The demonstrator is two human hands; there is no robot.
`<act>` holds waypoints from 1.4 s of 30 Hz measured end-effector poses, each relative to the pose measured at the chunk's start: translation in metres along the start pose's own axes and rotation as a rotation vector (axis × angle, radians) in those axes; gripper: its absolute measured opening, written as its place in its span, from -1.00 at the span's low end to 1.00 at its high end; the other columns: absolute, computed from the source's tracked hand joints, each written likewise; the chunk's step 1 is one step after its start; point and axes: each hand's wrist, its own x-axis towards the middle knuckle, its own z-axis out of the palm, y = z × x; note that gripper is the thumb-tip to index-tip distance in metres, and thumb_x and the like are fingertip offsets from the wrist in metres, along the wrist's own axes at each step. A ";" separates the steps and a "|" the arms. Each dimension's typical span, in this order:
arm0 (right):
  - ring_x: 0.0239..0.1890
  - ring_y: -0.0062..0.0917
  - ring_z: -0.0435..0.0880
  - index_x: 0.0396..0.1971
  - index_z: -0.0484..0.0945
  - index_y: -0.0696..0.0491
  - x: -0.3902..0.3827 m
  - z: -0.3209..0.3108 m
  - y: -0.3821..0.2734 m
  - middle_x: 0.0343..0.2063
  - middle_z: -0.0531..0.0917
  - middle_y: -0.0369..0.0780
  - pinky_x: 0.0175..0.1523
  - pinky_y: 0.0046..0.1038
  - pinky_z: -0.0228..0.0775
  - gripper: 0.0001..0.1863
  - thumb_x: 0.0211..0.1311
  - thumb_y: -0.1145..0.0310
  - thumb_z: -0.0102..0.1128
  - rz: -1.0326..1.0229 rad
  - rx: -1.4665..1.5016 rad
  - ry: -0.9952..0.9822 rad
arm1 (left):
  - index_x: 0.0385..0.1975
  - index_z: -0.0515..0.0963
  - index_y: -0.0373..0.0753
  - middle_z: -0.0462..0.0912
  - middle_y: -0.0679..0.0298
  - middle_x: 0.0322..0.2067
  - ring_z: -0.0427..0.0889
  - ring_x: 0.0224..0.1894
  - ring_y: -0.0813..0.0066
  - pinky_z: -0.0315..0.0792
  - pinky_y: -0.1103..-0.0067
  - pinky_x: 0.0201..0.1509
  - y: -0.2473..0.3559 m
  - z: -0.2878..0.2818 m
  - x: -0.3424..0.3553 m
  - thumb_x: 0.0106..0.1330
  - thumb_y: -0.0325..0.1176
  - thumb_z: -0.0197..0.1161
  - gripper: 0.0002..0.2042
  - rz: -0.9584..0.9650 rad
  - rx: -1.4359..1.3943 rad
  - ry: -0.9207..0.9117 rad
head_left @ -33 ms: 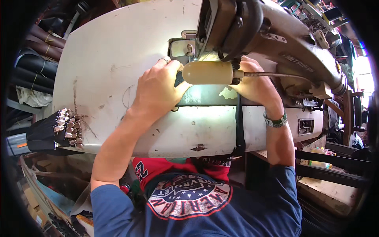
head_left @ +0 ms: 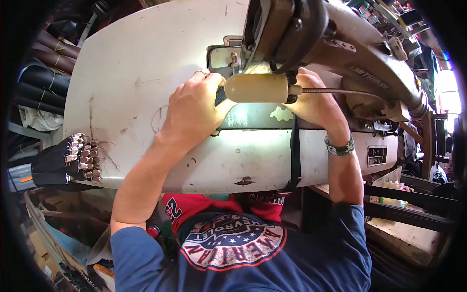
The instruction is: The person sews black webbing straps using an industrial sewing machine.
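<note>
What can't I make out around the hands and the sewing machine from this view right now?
All in the head view:
- Right hand: fingertips, hidden behind the lamp and sewing machine.
- Dark piece by the left hand: its full shape, covered by that hand and the lamp.
- Sewing machine: its top, cut off by the upper edge.

Left hand (head_left: 192,104) curled, right hand (head_left: 316,103) partly hidden, both forward

Navy short-sleeved T-shirt (head_left: 306,253), round starred print (head_left: 234,246), red garment (head_left: 194,203), patterned bracelet (head_left: 340,148), ring (head_left: 200,72)
</note>
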 end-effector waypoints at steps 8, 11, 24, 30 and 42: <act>-0.38 -0.13 0.55 -0.59 0.45 0.19 0.004 0.003 0.025 -0.54 0.52 -0.09 -0.22 -0.13 0.42 -0.81 -0.05 0.43 0.28 -0.047 -0.085 -0.060 | -0.12 0.72 -0.18 0.71 0.11 -0.28 0.65 -0.18 0.08 0.54 0.26 -0.06 0.003 0.003 0.000 0.23 -0.23 0.44 -0.72 -0.030 0.003 -0.032; -0.41 -0.12 0.54 -0.61 0.43 0.19 0.005 0.003 0.027 -0.58 0.50 -0.10 -0.24 -0.13 0.40 -0.80 -0.06 0.43 0.27 -0.019 -0.128 -0.088 | -0.12 0.72 -0.19 0.71 0.10 -0.27 0.65 -0.18 0.07 0.54 0.27 -0.06 0.002 0.003 -0.001 0.23 -0.24 0.44 -0.73 -0.010 0.011 -0.034; -0.35 -0.22 0.62 -0.49 0.59 0.17 0.008 -0.006 0.017 -0.44 0.60 -0.15 -0.20 -0.24 0.47 -0.81 0.06 0.35 0.35 0.003 -0.027 -0.076 | -0.06 0.70 -0.26 0.73 0.04 -0.23 0.72 -0.17 0.07 0.55 0.30 -0.04 0.005 0.003 -0.003 0.18 -0.27 0.48 -0.65 -0.025 -0.088 0.022; -0.36 -0.26 0.62 -0.49 0.59 0.16 0.007 -0.007 0.007 -0.44 0.61 -0.16 -0.21 -0.25 0.47 -0.82 0.07 0.35 0.34 0.105 0.016 -0.045 | -0.07 0.70 -0.27 0.73 0.07 -0.25 0.72 -0.18 0.09 0.54 0.30 -0.02 0.005 0.002 -0.001 0.17 -0.26 0.49 -0.64 -0.028 -0.066 0.009; -0.43 -0.26 0.60 -0.49 0.55 0.13 0.008 -0.006 0.006 -0.48 0.58 -0.16 -0.28 -0.26 0.45 -0.81 0.05 0.33 0.34 0.155 -0.010 -0.090 | -0.16 0.72 -0.30 0.73 0.04 -0.30 0.71 -0.21 0.07 0.53 0.29 -0.05 -0.001 0.003 -0.002 0.16 -0.22 0.50 -0.67 -0.028 -0.054 0.023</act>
